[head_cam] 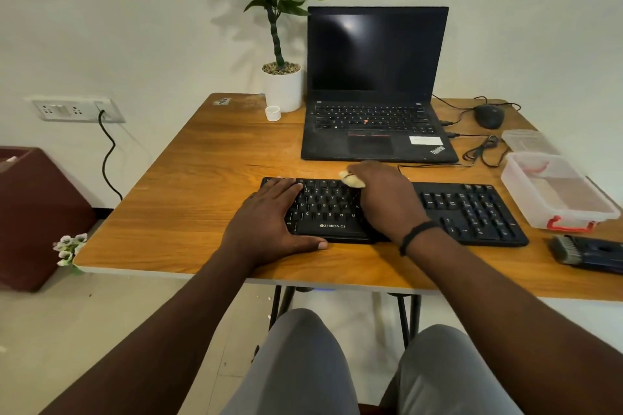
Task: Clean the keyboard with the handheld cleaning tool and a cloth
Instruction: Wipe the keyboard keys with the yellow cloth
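On the table (188, 158), the keyboard (472, 212) lies near the front edge, before the laptop (374, 91). Your left hand (269, 219) rests flat on its left end, fingers straight, gripping nothing. Your right hand (384, 195) curls round the cloth (352, 178) and holds it on the upper key rows. At right, the open box (556, 192) holds something red; its other contents are unclear. The lid (527, 141) lies behind it. The brush (586, 253) lies untouched near the front right.
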